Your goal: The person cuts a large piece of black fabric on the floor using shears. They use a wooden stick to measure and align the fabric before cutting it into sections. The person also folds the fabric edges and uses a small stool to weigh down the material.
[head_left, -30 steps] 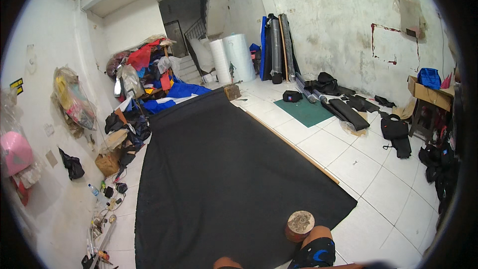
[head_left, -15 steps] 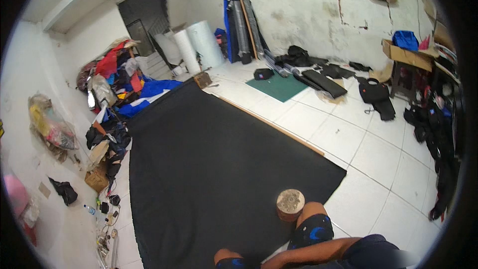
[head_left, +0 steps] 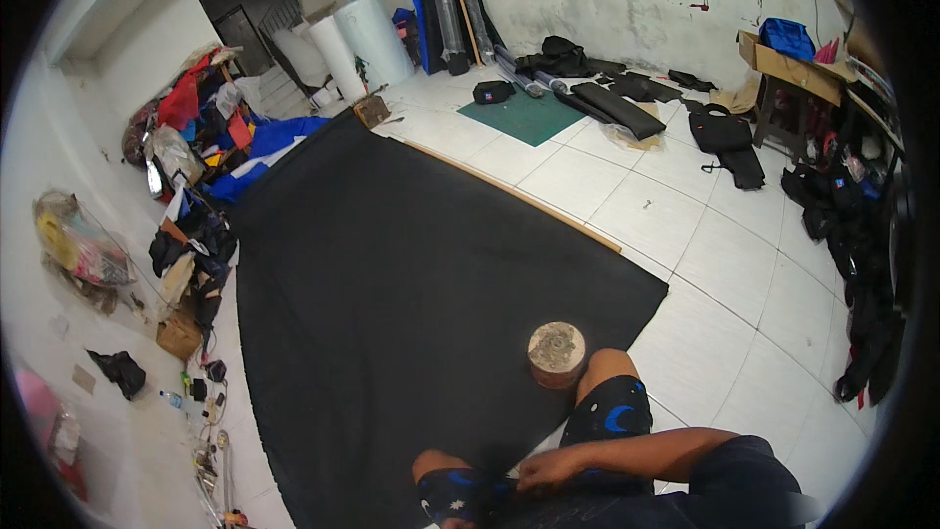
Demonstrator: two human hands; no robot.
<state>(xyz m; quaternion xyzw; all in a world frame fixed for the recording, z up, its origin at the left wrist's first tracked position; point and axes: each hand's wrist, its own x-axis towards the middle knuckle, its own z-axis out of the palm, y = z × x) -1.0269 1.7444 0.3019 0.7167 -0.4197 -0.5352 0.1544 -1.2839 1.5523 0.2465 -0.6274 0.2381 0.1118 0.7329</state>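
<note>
My right hand [head_left: 548,468] is held low over my lap, its fingers curled in front of dark clothing. What they hold, if anything, cannot be made out. Only a sliver of my left hand [head_left: 456,523] shows at the lower edge, between my knees, with its fingers hidden. Spread over the floor before me lies a large black fabric sheet [head_left: 392,264]. A round weight [head_left: 556,348] with a pale, worn top and reddish-brown side stands on the sheet, beside my right knee.
A long wooden strip [head_left: 509,193] lies along the sheet's right edge, and a brown block [head_left: 371,111] sits at its far corner. A green mat [head_left: 519,118], black bags [head_left: 725,142] and rolls [head_left: 446,15] are beyond. Piled cloth [head_left: 186,127] lines the left wall.
The view has tilted downward, so the sheet and room sit higher in the picture. My right hand and a bit of my left now show above the lower edge. The weight stays on the sheet.
</note>
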